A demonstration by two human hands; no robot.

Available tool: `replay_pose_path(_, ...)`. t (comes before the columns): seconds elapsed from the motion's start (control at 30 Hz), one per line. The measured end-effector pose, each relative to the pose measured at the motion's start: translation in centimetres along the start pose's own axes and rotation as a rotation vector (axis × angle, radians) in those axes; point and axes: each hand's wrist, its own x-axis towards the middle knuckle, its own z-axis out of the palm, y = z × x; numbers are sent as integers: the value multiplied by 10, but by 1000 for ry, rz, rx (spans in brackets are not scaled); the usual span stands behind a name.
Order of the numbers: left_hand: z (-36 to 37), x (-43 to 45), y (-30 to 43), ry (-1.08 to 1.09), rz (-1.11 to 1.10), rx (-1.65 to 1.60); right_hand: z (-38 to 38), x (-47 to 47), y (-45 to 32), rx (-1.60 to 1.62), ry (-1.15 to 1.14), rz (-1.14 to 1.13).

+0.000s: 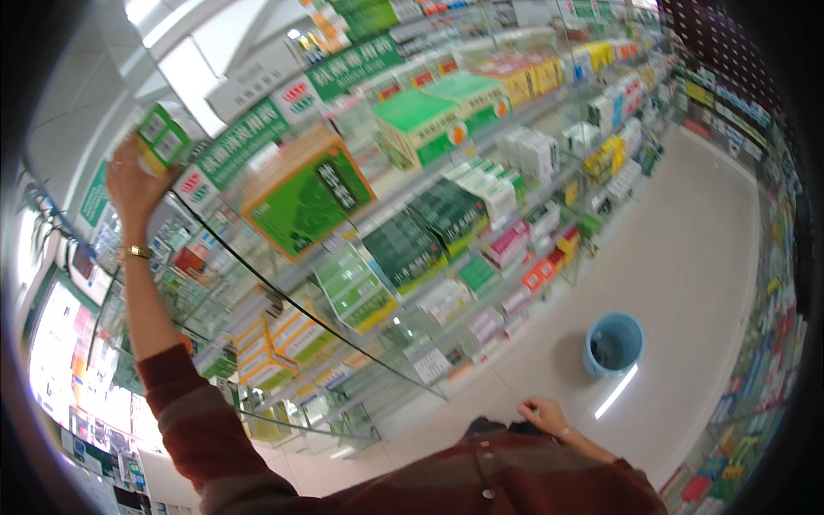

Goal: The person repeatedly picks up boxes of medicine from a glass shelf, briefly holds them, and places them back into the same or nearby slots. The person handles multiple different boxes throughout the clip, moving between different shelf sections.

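Observation:
High at the left, my left hand [136,183] grips a small green and yellow carton [162,136] at the top end of the glass shelving. A gold-coloured watch is on that wrist. Just right of this hand runs a green and white shelf sign strip [248,138] bearing writing. Below the strip stands a large green box with orange edges [309,199]. My right hand [546,415] hangs low in front of my body, its fingers curled, with nothing seen in them.
Glass shelves hold dark green cartons [405,248], orange and white cartons [299,331] and light green boxes [450,112]. A blue bucket [615,346] with something dark inside stands on the tiled floor [676,257]. More stocked shelving [727,450] lines the right side.

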Motion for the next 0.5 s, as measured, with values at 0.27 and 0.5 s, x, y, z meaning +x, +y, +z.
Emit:
replay_pose_path(0.27,35,-3,-21,-24,151,-169,9,8,-20,122,-23,11)
replay_pose_path(0.5,38,-4,-26,-2,142,-2,13,8,-20,105,-69,-33)
